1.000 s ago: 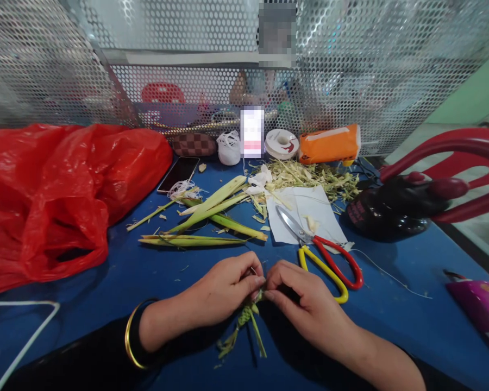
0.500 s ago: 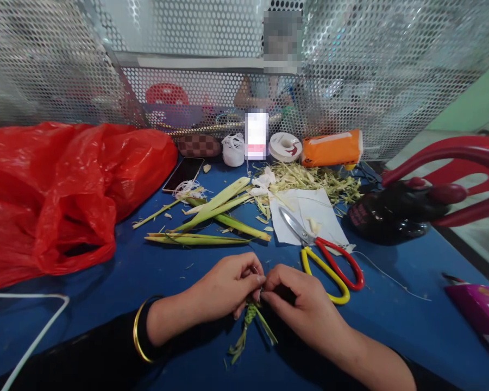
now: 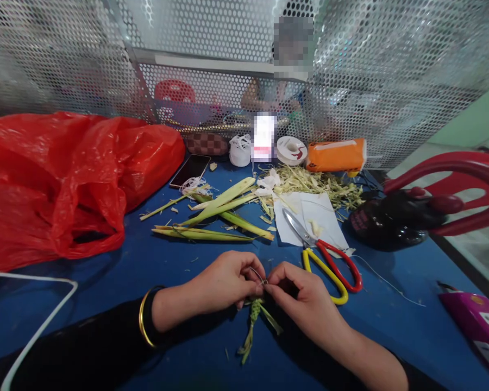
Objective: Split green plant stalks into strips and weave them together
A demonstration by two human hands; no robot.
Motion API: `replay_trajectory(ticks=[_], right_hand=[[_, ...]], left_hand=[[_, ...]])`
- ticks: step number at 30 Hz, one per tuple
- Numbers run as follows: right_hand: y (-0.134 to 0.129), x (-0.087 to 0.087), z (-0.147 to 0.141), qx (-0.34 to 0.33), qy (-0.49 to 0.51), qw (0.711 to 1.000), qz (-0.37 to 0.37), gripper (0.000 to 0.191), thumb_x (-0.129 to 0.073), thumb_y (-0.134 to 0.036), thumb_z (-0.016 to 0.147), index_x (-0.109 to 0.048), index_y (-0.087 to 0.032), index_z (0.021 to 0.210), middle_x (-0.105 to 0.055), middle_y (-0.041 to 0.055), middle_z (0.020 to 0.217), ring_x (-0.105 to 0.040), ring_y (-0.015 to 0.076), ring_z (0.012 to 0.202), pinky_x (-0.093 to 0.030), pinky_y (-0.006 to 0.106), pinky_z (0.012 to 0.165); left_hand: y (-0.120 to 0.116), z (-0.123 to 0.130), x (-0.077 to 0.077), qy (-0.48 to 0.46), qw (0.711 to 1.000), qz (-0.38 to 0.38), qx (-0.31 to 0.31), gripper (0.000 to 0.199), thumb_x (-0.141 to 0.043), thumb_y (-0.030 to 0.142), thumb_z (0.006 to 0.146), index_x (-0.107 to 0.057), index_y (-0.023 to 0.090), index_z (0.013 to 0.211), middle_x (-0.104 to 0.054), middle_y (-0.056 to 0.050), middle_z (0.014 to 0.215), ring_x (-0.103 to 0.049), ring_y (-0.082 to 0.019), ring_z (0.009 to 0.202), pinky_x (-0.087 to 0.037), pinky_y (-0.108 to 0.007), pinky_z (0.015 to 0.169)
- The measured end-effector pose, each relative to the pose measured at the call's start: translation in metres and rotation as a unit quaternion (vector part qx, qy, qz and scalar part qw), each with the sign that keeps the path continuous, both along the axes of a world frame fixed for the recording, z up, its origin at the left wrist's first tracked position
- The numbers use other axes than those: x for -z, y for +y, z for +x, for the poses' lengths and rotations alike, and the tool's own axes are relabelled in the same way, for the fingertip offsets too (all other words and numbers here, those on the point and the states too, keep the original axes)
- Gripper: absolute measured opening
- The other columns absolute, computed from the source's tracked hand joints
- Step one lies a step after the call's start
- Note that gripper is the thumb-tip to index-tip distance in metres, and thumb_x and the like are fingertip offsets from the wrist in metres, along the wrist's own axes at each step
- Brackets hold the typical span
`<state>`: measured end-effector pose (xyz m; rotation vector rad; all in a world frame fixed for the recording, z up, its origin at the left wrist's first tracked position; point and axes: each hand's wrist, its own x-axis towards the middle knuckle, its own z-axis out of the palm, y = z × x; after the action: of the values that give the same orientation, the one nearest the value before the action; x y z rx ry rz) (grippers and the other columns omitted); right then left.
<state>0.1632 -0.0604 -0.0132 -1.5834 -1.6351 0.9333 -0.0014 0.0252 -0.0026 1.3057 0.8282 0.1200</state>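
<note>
Near the front of the blue table, my left hand [image 3: 228, 279] and my right hand [image 3: 307, 296] meet with their fingertips almost touching. Between them a thin pale thread [image 3: 257, 274] forms a small loop, pinched from both sides. A braided green leaf piece [image 3: 256, 309] with loose strip ends hangs just below the fingers; its top is hidden behind my left fingers. Scissors [image 3: 309, 239] with one yellow and one red handle lie beyond my right hand, blades on a white paper [image 3: 330, 214]. Cut green stalks [image 3: 224, 212] lie beyond my left hand.
A red plastic bag [image 3: 89, 184] fills the left side. Along the back stand a lit phone [image 3: 264, 133], a ribbon spool [image 3: 292, 150] and an orange packet [image 3: 336, 155], with shredded plant strips [image 3: 321, 184] in front. At right are a black pot-like object [image 3: 391, 222] and a purple box [image 3: 475, 323].
The view has shifted slightly. My fingers have turned so that the thread loop shows more clearly between them, with the braided leaf piece still hanging below.
</note>
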Motion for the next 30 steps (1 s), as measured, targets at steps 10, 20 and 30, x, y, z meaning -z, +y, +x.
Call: replay_trajectory(ticks=[10,20,30], right_hand=[[0.001,0.000,0.002,-0.025,0.014,1.000,0.005,0.013,-0.056,-0.019,0.086,-0.055,-0.020,0.073,-0.064,-0.0009,0.070,-0.056,0.0124,0.062,-0.040,0.023,0.058],[-0.003,0.002,0.005,-0.089,-0.028,0.993,0.067,0.011,-0.057,-0.016,0.086,-0.055,-0.020,0.076,-0.060,-0.0012,0.072,-0.054,0.0115,0.064,-0.040,0.022,0.059],[0.000,-0.001,0.006,-0.025,0.039,0.998,0.036,0.012,-0.050,-0.017,0.090,-0.054,-0.021,0.100,-0.063,0.0017,0.086,-0.059,0.0121,0.065,-0.047,0.025,0.061]], left_hand=[[0.001,0.003,-0.011,0.044,0.998,-0.002,-0.035,0.011,-0.061,0.025,0.077,-0.059,0.014,0.075,-0.066,0.002,0.062,-0.048,-0.004,0.037,-0.034,-0.016,0.038],[0.002,0.004,-0.015,0.057,0.996,-0.027,-0.068,0.009,-0.066,0.015,0.070,-0.058,0.015,0.068,-0.057,0.007,0.045,-0.048,-0.005,0.037,-0.034,-0.014,0.039],[0.002,0.001,-0.011,0.051,0.996,0.009,-0.066,0.010,-0.069,0.015,0.065,-0.059,0.015,0.066,-0.058,0.006,0.049,-0.050,-0.007,0.041,-0.040,-0.017,0.043]])
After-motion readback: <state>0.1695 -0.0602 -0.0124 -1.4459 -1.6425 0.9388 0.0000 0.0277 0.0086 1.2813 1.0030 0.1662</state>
